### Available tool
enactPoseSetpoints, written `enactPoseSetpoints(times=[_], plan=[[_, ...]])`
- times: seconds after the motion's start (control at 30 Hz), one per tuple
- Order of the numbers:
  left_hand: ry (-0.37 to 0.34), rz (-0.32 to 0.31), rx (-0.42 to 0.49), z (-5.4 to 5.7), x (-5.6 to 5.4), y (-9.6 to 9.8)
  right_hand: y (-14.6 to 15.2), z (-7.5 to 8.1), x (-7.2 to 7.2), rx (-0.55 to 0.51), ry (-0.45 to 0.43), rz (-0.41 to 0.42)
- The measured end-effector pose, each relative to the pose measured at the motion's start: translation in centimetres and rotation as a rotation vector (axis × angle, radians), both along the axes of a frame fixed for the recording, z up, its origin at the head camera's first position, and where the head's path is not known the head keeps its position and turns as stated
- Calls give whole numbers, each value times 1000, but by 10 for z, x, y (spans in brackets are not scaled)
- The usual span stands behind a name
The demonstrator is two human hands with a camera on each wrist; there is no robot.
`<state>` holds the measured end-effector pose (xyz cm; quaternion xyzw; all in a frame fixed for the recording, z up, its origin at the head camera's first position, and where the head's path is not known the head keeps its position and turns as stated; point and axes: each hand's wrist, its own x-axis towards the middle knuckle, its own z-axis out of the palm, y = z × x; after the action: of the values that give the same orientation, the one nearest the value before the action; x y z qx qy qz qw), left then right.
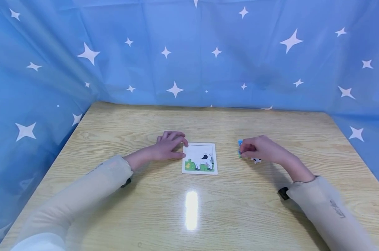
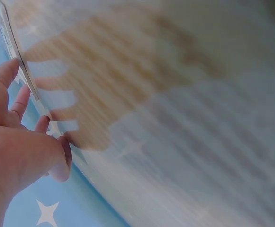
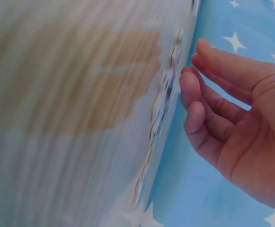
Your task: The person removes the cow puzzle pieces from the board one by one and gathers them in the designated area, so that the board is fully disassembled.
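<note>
A square jigsaw tray [image 1: 194, 151] with a white rim lies on the table in front of me. Its lower part holds fitted pieces showing a cow's hindquarters, grass and a yellow duck; the upper part is blank white. My left hand [image 1: 168, 147] touches the tray's left side, thumb at the edge and index finger near the top corner, the fingers spread. To the right, my right hand [image 1: 264, 150] hovers over loose jigsaw pieces [image 1: 256, 160], hiding most of them. Its fingers [image 3: 194, 118] are loosely bent with nothing between them, just off the row of pieces [image 3: 161, 104].
The wooden table [image 1: 139, 209] reaches back to a blue curtain [image 1: 189, 52] with white stars, which also runs down the left side. A bright light reflection [image 1: 191, 210] shows on the tabletop in front of the tray.
</note>
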<state>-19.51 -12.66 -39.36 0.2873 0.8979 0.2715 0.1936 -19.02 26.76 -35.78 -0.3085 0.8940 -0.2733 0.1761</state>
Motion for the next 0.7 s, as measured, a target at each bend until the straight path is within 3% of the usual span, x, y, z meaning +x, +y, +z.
enactPoseSetpoints(times=[0.7], plan=[[-2, -1, -5, -2, -1, -2, -44, -3, -10, -12, 53, 115]])
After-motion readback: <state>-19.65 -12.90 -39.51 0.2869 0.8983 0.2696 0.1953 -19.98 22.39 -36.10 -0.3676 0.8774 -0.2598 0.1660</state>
